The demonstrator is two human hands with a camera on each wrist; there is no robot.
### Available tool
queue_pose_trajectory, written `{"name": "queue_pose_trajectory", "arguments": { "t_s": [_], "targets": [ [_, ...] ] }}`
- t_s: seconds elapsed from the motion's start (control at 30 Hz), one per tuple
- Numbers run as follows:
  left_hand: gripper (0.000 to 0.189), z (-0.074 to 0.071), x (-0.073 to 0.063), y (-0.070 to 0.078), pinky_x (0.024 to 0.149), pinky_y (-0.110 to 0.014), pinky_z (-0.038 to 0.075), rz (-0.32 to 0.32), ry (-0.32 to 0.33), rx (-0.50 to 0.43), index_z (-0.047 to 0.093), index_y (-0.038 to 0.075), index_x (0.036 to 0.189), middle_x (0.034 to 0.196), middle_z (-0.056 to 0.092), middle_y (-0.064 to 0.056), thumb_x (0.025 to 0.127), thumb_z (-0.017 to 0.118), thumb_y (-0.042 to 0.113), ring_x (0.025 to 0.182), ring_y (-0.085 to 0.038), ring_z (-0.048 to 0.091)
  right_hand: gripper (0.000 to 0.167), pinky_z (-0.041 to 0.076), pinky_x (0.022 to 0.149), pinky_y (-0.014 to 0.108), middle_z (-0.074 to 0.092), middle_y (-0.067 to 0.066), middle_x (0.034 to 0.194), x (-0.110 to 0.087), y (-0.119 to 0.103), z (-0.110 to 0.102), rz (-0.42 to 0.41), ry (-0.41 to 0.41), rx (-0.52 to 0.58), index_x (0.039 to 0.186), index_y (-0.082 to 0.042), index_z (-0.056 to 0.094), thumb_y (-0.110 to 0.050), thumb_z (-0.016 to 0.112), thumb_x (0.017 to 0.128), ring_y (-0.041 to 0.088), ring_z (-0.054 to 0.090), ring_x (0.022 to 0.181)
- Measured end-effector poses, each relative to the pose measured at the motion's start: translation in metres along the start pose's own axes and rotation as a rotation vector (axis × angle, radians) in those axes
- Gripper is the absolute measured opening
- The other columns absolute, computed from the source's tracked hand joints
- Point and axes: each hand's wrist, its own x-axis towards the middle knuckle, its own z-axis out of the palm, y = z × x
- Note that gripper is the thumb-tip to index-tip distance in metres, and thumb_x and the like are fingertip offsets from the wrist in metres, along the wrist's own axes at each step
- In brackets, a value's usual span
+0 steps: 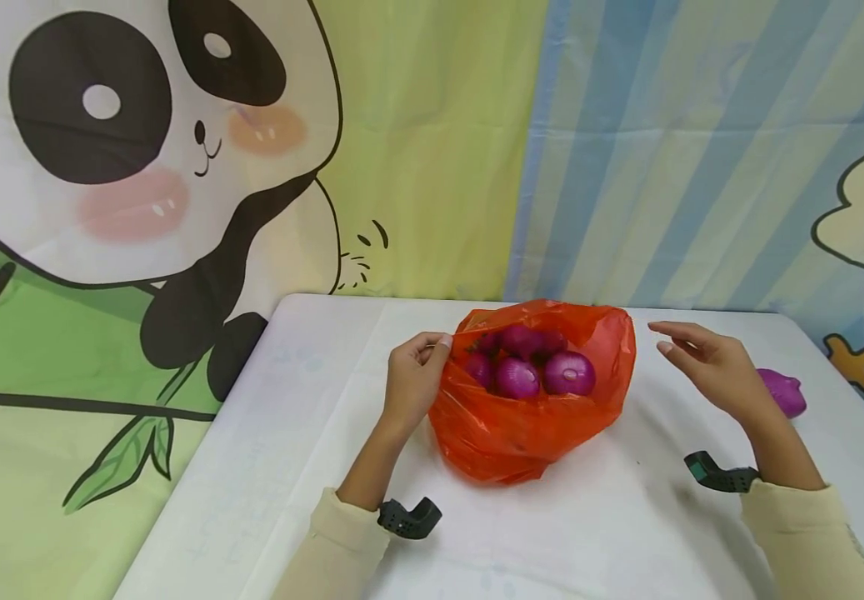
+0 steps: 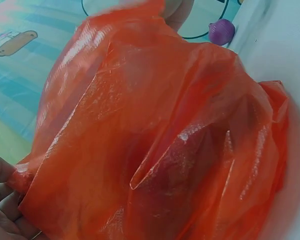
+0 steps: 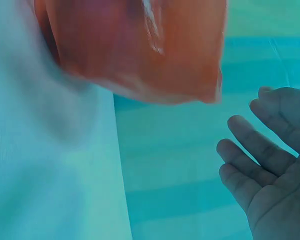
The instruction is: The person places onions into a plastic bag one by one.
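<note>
A red plastic bag (image 1: 521, 442) with its mouth wide open bulges over the white table. Several purple onions (image 1: 569, 373) lie together inside it. At the left side of the mouth my left hand (image 1: 412, 379) pinches the bag's rim between thumb and fingers; the left wrist view shows the bunched plastic at those fingers. My right hand (image 1: 724, 373) is off to the right of the bag, its fingers extended and apart from the plastic. In the right wrist view that palm (image 3: 280, 200) holds nothing. Another onion (image 1: 782, 392) rests on the table, partly behind my right wrist.
The white table (image 1: 551, 533) ends at a back edge just beyond the bag. Behind it hangs a printed cloth (image 1: 432, 150) with a panda and blue stripes. A black band with a small device (image 1: 411, 518) sits on each wrist.
</note>
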Motion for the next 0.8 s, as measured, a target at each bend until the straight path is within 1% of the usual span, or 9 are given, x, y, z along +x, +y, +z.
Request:
{"name": "queue_pose_trajectory", "arguments": {
  "t_s": [0.1, 0.23, 0.33, 0.47, 0.57, 0.67, 0.7, 0.73, 0.8],
  "targets": [
    [0.021, 0.000, -0.001, 0.000, 0.045, -0.021, 0.028, 0.001, -0.002, 0.008, 0.070, -0.006, 0.100, 0.059, 0.051, -0.008, 0.098, 0.057, 0.011, 0.049, -0.009, 0.034, 0.044, 0.040, 0.075, 0.004, 0.053, 0.021, 0.134, -0.004, 0.008, -0.004, 0.039, 0.023, 0.003, 0.138, -0.009, 0.055, -0.028, 0.058, 0.099, 0.042, 0.047, 0.120],
    [0.021, 0.000, -0.002, 0.002, 0.045, -0.021, 0.028, -0.002, -0.015, 0.021, 0.070, -0.006, 0.101, 0.058, 0.049, -0.005, 0.098, 0.057, 0.011, 0.050, -0.009, 0.034, 0.050, 0.039, 0.077, 0.005, 0.046, 0.022, 0.141, -0.009, 0.016, -0.010, 0.111, 0.057, 0.018, 0.141, -0.010, 0.051, -0.035, 0.057, 0.098, 0.046, 0.040, 0.129],
    [0.021, -0.001, -0.003, 0.003, 0.045, -0.021, 0.028, -0.003, -0.014, 0.027, 0.070, -0.006, 0.101, 0.057, 0.047, -0.003, 0.099, 0.057, 0.011, 0.050, -0.009, 0.034, 0.053, 0.037, 0.081, 0.006, 0.041, 0.021, 0.146, -0.011, 0.020, -0.016, 0.150, 0.093, -0.005, 0.144, -0.012, 0.048, -0.038, 0.056, 0.098, 0.043, 0.036, 0.134],
    [0.021, -0.003, -0.001, 0.002, 0.045, -0.022, 0.029, -0.004, -0.002, 0.023, 0.070, -0.005, 0.101, 0.059, 0.048, -0.005, 0.099, 0.057, 0.012, 0.050, -0.010, 0.034, 0.057, 0.034, 0.088, 0.007, 0.036, 0.017, 0.151, -0.013, 0.025, -0.026, 0.219, 0.128, -0.028, 0.147, -0.017, 0.045, -0.044, 0.054, 0.097, 0.038, 0.032, 0.137],
    [0.021, -0.006, 0.000, 0.001, 0.044, -0.021, 0.028, -0.004, 0.007, 0.012, 0.070, -0.005, 0.101, 0.060, 0.049, -0.006, 0.098, 0.057, 0.011, 0.049, -0.009, 0.034, 0.057, 0.031, 0.092, 0.007, 0.034, 0.006, 0.154, -0.016, 0.036, -0.036, 0.285, 0.150, 0.038, 0.148, -0.023, 0.044, -0.044, 0.056, 0.096, 0.029, 0.027, 0.142],
    [0.020, -0.008, 0.002, 0.000, 0.044, -0.022, 0.028, -0.001, 0.009, 0.002, 0.070, -0.006, 0.101, 0.061, 0.051, -0.007, 0.098, 0.057, 0.010, 0.048, -0.009, 0.034, 0.054, 0.027, 0.095, 0.005, 0.037, -0.008, 0.151, -0.023, 0.053, -0.048, 0.312, 0.222, 0.125, 0.147, -0.025, 0.044, -0.037, 0.058, 0.097, 0.012, 0.024, 0.142],
    [0.020, -0.008, 0.002, 0.001, 0.044, -0.021, 0.029, -0.002, 0.010, 0.000, 0.070, -0.005, 0.101, 0.062, 0.053, -0.007, 0.098, 0.057, 0.010, 0.049, -0.009, 0.036, 0.053, 0.027, 0.094, 0.004, 0.039, -0.013, 0.149, -0.027, 0.059, -0.052, 0.321, 0.251, 0.150, 0.147, -0.026, 0.045, -0.035, 0.059, 0.097, 0.006, 0.026, 0.140],
    [0.020, -0.008, 0.003, 0.001, 0.044, -0.022, 0.029, 0.000, 0.010, 0.000, 0.070, -0.005, 0.101, 0.062, 0.054, -0.007, 0.098, 0.058, 0.011, 0.049, -0.009, 0.036, 0.052, 0.027, 0.095, 0.004, 0.041, -0.015, 0.147, -0.031, 0.067, -0.055, 0.320, 0.281, 0.165, 0.147, -0.026, 0.045, -0.032, 0.059, 0.098, 0.003, 0.029, 0.137],
    [0.021, -0.008, 0.003, 0.001, 0.044, -0.022, 0.028, -0.003, 0.006, -0.002, 0.070, -0.005, 0.101, 0.060, 0.052, -0.007, 0.098, 0.058, 0.011, 0.048, -0.009, 0.036, 0.051, 0.027, 0.096, 0.005, 0.043, -0.015, 0.144, -0.038, 0.081, -0.060, 0.309, 0.330, 0.201, 0.147, -0.023, 0.044, -0.026, 0.058, 0.099, 0.000, 0.035, 0.131]
  ]
}}
